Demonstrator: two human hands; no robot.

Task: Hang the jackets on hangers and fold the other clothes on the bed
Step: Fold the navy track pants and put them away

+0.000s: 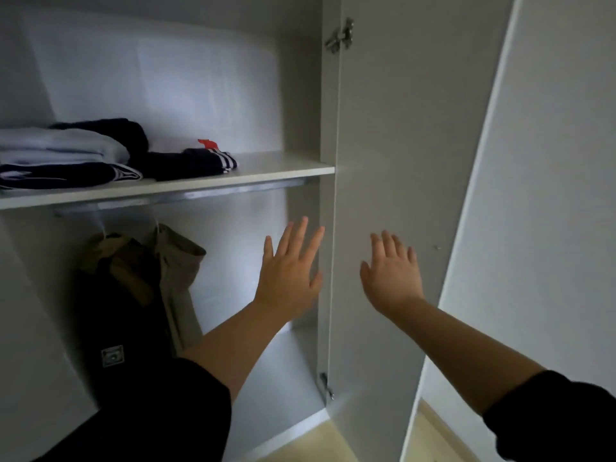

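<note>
I face an open white wardrobe. Two jackets hang from the metal rail (186, 196) at the lower left: a dark jacket (120, 311) with a tan collar and a beige jacket (176, 261) beside it. Folded clothes sit on the shelf (266, 170) above: a pale folded garment (63, 145) over dark navy striped pieces (193, 163). My left hand (288, 271) is raised with straight, spread fingers in front of the wardrobe opening, holding nothing. My right hand (391, 273) is also flat with fingers spread, at the inner face of the open door (400, 145).
The open door stands at the right with hinges at top (340, 36) and bottom (325, 385). A white wall panel (550, 195) lies further right. Pale wooden floor (320, 441) shows below. Both forearms wear dark sleeves.
</note>
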